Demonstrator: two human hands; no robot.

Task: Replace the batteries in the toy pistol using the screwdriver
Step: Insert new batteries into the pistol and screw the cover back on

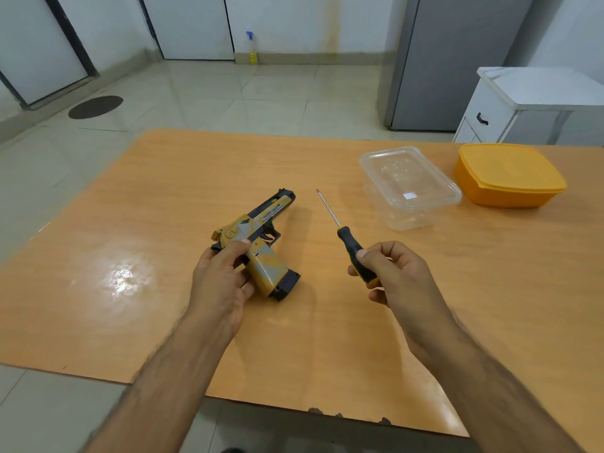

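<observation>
My left hand (222, 282) grips the toy pistol (258, 238) at the back of its slide, thumb on top and fingers curled underneath, with the muzzle pointing away from me and the black base of the grip toward my right. My right hand (389, 276) holds the screwdriver (346, 243) by its black-and-yellow handle, fingers wrapped round it, the thin shaft angled up and away with its tip in the air just right of the muzzle (tip and pistol are apart).

Beyond the screwdriver on the wooden table (130, 223) sits a clear plastic container (408, 188), lid on, and just beside it to the right an orange lidded box (508, 174); both lie well apart from my hands. The table's left side has a broad bare stretch with a glare patch. Its near edge runs below my forearms. On the floor past the far edge stand a grey cabinet (447, 60), a white drawer unit (510, 103), and a spray bottle (251, 47) against the wall.
</observation>
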